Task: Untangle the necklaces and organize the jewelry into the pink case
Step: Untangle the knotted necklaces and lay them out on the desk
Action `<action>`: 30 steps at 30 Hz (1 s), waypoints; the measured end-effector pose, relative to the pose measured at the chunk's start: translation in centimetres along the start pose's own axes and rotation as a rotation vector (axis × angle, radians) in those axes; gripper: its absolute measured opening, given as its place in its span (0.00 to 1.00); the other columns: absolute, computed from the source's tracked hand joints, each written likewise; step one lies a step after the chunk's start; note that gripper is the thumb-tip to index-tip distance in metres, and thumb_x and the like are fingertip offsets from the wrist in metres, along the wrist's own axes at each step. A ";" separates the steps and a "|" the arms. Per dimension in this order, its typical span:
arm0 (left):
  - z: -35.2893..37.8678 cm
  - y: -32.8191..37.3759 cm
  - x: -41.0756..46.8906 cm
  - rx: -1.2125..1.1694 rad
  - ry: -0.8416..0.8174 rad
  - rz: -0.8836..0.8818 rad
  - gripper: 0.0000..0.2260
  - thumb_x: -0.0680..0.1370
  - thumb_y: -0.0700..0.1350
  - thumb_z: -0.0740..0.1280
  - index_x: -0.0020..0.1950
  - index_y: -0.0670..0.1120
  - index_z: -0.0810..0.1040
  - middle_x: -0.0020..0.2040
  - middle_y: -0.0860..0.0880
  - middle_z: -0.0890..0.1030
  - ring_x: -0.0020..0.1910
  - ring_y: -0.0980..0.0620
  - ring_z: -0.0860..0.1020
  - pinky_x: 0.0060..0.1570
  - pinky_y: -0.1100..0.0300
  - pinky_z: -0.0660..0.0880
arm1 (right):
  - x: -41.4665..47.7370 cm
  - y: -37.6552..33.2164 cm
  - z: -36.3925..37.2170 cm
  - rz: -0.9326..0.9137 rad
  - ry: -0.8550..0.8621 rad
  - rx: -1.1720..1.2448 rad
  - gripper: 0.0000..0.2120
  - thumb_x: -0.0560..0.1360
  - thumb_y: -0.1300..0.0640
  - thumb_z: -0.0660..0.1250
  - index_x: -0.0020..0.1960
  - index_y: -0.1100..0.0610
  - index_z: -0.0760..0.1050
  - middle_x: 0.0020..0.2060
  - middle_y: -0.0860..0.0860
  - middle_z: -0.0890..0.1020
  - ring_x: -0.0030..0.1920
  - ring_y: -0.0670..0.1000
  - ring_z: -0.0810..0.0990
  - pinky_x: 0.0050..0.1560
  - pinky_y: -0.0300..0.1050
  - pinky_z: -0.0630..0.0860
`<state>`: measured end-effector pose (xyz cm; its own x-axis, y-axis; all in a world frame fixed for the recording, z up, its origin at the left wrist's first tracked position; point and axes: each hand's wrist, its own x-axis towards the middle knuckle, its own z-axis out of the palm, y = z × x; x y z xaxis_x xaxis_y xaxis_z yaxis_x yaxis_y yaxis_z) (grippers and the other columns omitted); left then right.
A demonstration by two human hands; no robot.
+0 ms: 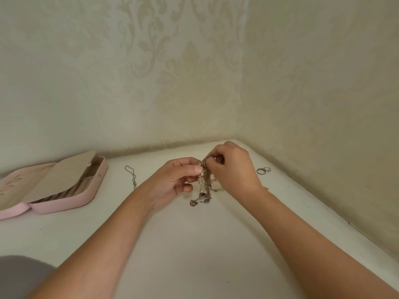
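Head view. Untangling step, early by the look. Pinching tangled necklaces (205, 184) with left hand (174, 180) at the upper knot; pinching the same clump with right hand (233, 167), fingers curled on both. Held up between the hands, tail trailing onto table (194, 244) just below them. Thin mixed chains, gold-brown and purplish, pale beads, small pendant at bottom. Next, likely: tease one strand loose, gently, no yanking. Well left of left hand: pink case (64, 199), open. Between: loose silver chain (131, 176). Just right of right hand: rings (263, 170).

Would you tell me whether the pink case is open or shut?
Open: the pink case lies unfolded, its inner slots showing.
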<state>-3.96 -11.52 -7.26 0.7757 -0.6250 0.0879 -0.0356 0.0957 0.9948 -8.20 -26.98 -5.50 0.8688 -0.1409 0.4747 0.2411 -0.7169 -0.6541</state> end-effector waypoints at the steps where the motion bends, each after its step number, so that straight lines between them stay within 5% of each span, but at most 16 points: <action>1: 0.1 0.0 0.1 -0.017 -0.010 0.002 0.04 0.63 0.48 0.72 0.35 0.50 0.80 0.33 0.52 0.72 0.30 0.58 0.68 0.27 0.67 0.65 | -0.1 0.0 0.2 0.018 0.023 -0.005 0.05 0.74 0.58 0.64 0.40 0.55 0.76 0.39 0.47 0.72 0.38 0.46 0.72 0.37 0.37 0.65; 4: 0.3 0.0 0.2 -0.056 -0.010 -0.005 0.04 0.62 0.48 0.70 0.32 0.51 0.78 0.33 0.53 0.72 0.31 0.58 0.68 0.27 0.67 0.65 | -0.4 -0.2 1.0 0.109 0.013 0.096 0.06 0.76 0.58 0.62 0.41 0.56 0.73 0.43 0.49 0.75 0.38 0.47 0.73 0.35 0.36 0.67; 8: 0.1 -0.1 0.2 -0.113 0.095 0.003 0.05 0.61 0.44 0.69 0.33 0.49 0.73 0.33 0.52 0.72 0.32 0.57 0.69 0.28 0.66 0.67 | 0.2 0.1 0.2 0.295 -0.208 0.570 0.07 0.76 0.63 0.63 0.41 0.59 0.78 0.37 0.50 0.80 0.38 0.47 0.76 0.39 0.38 0.68; 14: -0.2 0.1 0.4 -0.315 0.071 0.087 0.02 0.66 0.39 0.66 0.35 0.45 0.75 0.40 0.47 0.81 0.42 0.50 0.80 0.44 0.58 0.77 | 0.3 0.1 -1.7 0.350 -0.531 1.162 0.03 0.69 0.58 0.68 0.40 0.58 0.78 0.37 0.50 0.80 0.38 0.47 0.75 0.38 0.38 0.68; 19: 0.3 0.1 0.3 -0.446 -0.099 0.120 0.09 0.65 0.39 0.69 0.40 0.42 0.70 0.40 0.35 0.82 0.43 0.36 0.83 0.42 0.53 0.80 | 0.4 -0.1 -1.3 0.332 -0.612 1.105 0.08 0.69 0.58 0.70 0.32 0.53 0.77 0.26 0.47 0.72 0.26 0.44 0.64 0.34 0.38 0.61; 25: 0.3 0.4 0.5 -0.475 0.100 0.093 0.06 0.66 0.40 0.69 0.30 0.44 0.75 0.31 0.45 0.76 0.35 0.51 0.81 0.39 0.59 0.80 | 0.5 0.3 -1.4 0.355 -0.377 0.887 0.03 0.72 0.59 0.71 0.43 0.57 0.82 0.35 0.49 0.82 0.28 0.43 0.68 0.34 0.35 0.65; 30: 0.2 0.4 0.5 -0.360 0.101 0.077 0.15 0.74 0.41 0.68 0.27 0.46 0.73 0.32 0.46 0.75 0.35 0.53 0.79 0.39 0.61 0.78 | 0.3 0.2 -0.9 0.506 -0.464 0.998 0.04 0.74 0.59 0.68 0.41 0.56 0.81 0.35 0.47 0.83 0.29 0.42 0.73 0.34 0.35 0.65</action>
<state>-3.68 -11.97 -6.84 0.8384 -0.5274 0.1380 0.1135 0.4165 0.9020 -8.29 -27.75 -4.97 0.9844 0.1523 -0.0884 -0.1208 0.2191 -0.9682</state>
